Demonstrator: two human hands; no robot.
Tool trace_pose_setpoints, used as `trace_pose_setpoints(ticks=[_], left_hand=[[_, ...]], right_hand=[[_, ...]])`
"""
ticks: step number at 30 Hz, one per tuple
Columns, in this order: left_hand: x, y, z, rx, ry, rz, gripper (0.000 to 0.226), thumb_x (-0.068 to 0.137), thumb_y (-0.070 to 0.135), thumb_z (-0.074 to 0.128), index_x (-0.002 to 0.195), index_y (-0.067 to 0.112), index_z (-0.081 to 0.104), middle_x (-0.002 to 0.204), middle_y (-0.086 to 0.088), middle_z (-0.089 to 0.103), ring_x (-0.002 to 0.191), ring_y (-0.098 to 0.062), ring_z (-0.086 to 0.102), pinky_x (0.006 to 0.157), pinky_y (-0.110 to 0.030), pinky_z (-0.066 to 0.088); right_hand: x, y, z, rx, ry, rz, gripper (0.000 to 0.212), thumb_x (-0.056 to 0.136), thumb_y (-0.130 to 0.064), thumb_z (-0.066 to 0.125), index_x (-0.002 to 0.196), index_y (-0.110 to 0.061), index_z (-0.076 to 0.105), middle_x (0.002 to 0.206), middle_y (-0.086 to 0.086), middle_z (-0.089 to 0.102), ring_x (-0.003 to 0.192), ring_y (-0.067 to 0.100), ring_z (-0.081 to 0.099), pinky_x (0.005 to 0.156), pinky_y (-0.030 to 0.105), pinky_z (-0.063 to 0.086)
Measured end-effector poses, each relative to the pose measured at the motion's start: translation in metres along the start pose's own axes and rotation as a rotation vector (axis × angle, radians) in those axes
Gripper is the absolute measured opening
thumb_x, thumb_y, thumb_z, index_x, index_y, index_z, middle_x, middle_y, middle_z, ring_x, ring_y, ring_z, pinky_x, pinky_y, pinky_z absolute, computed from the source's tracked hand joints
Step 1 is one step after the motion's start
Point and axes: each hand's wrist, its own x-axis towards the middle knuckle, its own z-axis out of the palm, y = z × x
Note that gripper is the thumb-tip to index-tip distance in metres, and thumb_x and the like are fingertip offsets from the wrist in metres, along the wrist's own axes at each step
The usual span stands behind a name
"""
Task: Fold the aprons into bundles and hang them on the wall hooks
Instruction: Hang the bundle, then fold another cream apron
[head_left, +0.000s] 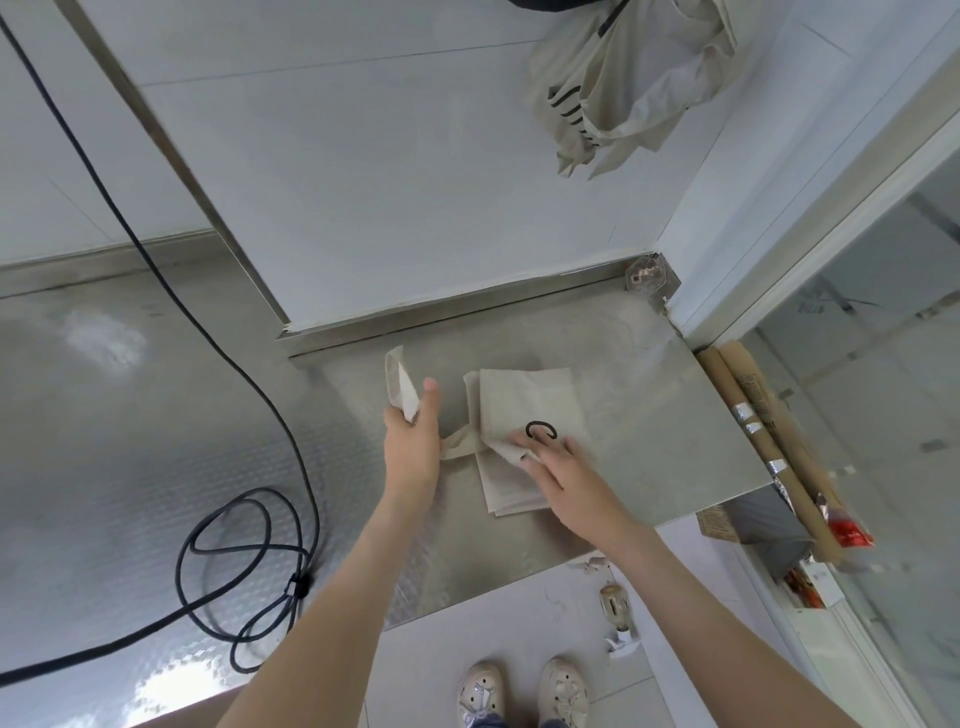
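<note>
A beige apron (524, 410), folded into a flat rectangle, lies on the steel counter (649, 415). A black ring (541, 430) sits on top of it. My left hand (413, 441) grips the apron's strap (401, 387), holding its loose end up to the left of the bundle. The strap runs from that hand across to the fold. My right hand (550, 460) presses on the folded apron beside the ring, fingers pinching a bit of strap against the cloth. Another beige apron (623, 78) with dark stripes hangs bunched on the white wall at the upper right.
A black cable (244, 561) loops over the left part of the steel counter. Paper-wrapped rolls (769, 441) and a red packet (849, 530) lie in the gap at the right by a glass door. A clear hook (647, 274) sits in the wall corner. Small items lie on the floor tiles near my shoes.
</note>
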Motion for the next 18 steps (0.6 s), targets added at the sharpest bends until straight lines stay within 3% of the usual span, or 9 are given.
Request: trace_pose_setpoints(ticks=[1, 3, 5, 8, 10, 14, 16, 18], left_hand=[[-0.001, -0.002, 0.0, -0.024, -0.028, 0.011, 0.043, 0.094, 0.053, 0.046, 0.113, 0.015, 0.039, 0.091, -0.001, 0.049, 0.083, -0.017, 0.048, 0.069, -0.028, 0.037], [-0.004, -0.006, 0.002, -0.015, -0.118, 0.063, 0.033, 0.093, 0.052, 0.045, 0.101, 0.021, 0.035, 0.091, 0.004, 0.041, 0.092, -0.018, 0.041, 0.078, -0.031, 0.035], [-0.01, -0.006, 0.007, 0.145, -0.204, 0.125, 0.028, 0.092, 0.05, 0.04, 0.089, 0.022, 0.034, 0.087, 0.005, 0.037, 0.095, -0.021, 0.036, 0.083, -0.037, 0.031], [-0.009, -0.008, 0.023, 0.737, -0.189, 0.444, 0.017, 0.1, 0.023, 0.033, 0.085, 0.017, 0.032, 0.081, 0.002, 0.04, 0.084, -0.028, 0.042, 0.079, -0.035, 0.024], [-0.004, -0.011, 0.039, 1.078, -0.173, 0.61, 0.004, 0.1, 0.017, 0.033, 0.097, 0.016, 0.035, 0.093, -0.001, 0.052, 0.092, -0.028, 0.05, 0.075, -0.033, 0.022], [-0.002, -0.008, 0.068, 1.419, -0.182, 0.7, 0.019, 0.097, 0.009, 0.037, 0.116, 0.011, 0.041, 0.114, -0.004, 0.058, 0.107, -0.026, 0.052, 0.08, -0.033, 0.026], [-0.002, -0.007, 0.08, 1.537, -0.204, 0.678, 0.027, 0.094, 0.007, 0.039, 0.12, 0.009, 0.039, 0.119, -0.007, 0.056, 0.112, -0.026, 0.051, 0.089, -0.034, 0.031], [0.001, -0.008, 0.087, 1.574, -0.253, 0.613, 0.03, 0.093, 0.013, 0.04, 0.123, 0.009, 0.037, 0.125, -0.008, 0.053, 0.116, -0.027, 0.048, 0.094, -0.036, 0.032]], right_hand=[[-0.002, -0.002, -0.001, 0.137, 0.068, 0.067, 0.035, 0.104, -0.03, 0.035, 0.135, -0.022, 0.05, 0.119, 0.002, 0.054, 0.111, 0.017, 0.049, 0.091, 0.022, 0.03], [-0.005, -0.005, -0.008, 0.431, 0.235, 0.18, 0.024, 0.103, -0.03, 0.038, 0.111, -0.018, 0.057, 0.09, -0.003, 0.057, 0.084, 0.01, 0.053, 0.079, 0.022, 0.039], [-0.007, -0.007, -0.018, 0.644, 0.359, 0.23, 0.026, 0.103, -0.031, 0.038, 0.103, -0.016, 0.058, 0.09, -0.005, 0.061, 0.086, 0.007, 0.057, 0.079, 0.017, 0.043], [-0.011, -0.008, -0.031, 0.775, 0.437, 0.23, 0.026, 0.102, -0.036, 0.037, 0.108, -0.024, 0.059, 0.103, -0.006, 0.064, 0.098, 0.007, 0.058, 0.089, 0.023, 0.043], [-0.015, -0.011, -0.035, 0.808, 0.461, 0.21, 0.022, 0.102, -0.037, 0.036, 0.105, -0.032, 0.058, 0.107, -0.01, 0.064, 0.102, 0.003, 0.058, 0.092, 0.022, 0.042], [-0.02, -0.016, -0.04, 0.874, 0.531, 0.185, 0.021, 0.101, -0.038, 0.036, 0.104, -0.035, 0.056, 0.116, -0.005, 0.064, 0.112, 0.006, 0.057, 0.099, 0.025, 0.041], [-0.022, -0.015, -0.041, 0.904, 0.587, 0.179, 0.025, 0.102, -0.036, 0.036, 0.103, -0.027, 0.059, 0.106, -0.001, 0.066, 0.104, 0.007, 0.059, 0.094, 0.024, 0.044], [-0.025, -0.013, -0.043, 0.822, 0.595, 0.165, 0.036, 0.102, -0.033, 0.038, 0.096, -0.003, 0.057, 0.086, 0.017, 0.058, 0.082, 0.006, 0.055, 0.079, 0.02, 0.045]])
